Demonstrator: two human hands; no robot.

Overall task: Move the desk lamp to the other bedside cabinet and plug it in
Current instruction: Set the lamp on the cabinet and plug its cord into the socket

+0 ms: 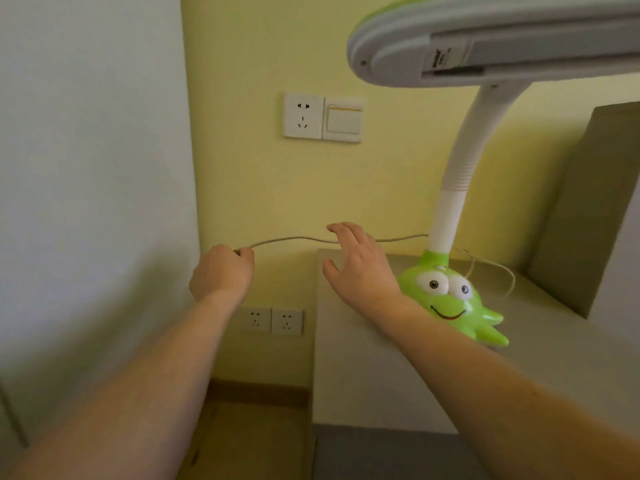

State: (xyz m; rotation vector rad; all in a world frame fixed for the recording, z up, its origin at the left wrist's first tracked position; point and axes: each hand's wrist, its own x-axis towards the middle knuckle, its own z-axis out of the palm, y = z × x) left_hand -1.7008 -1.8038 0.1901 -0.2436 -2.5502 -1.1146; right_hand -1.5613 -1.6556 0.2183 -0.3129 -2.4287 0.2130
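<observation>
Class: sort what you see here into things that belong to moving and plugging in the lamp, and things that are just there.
Belongs: desk lamp, cord, left hand, right hand, bedside cabinet, upper wall socket, lower wall sockets.

Just there: light switch, headboard.

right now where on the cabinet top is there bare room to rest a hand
The cabinet top is bare from its left edge to the lamp base, under the right hand. Behind the base, slack cord crowds the back right.
</observation>
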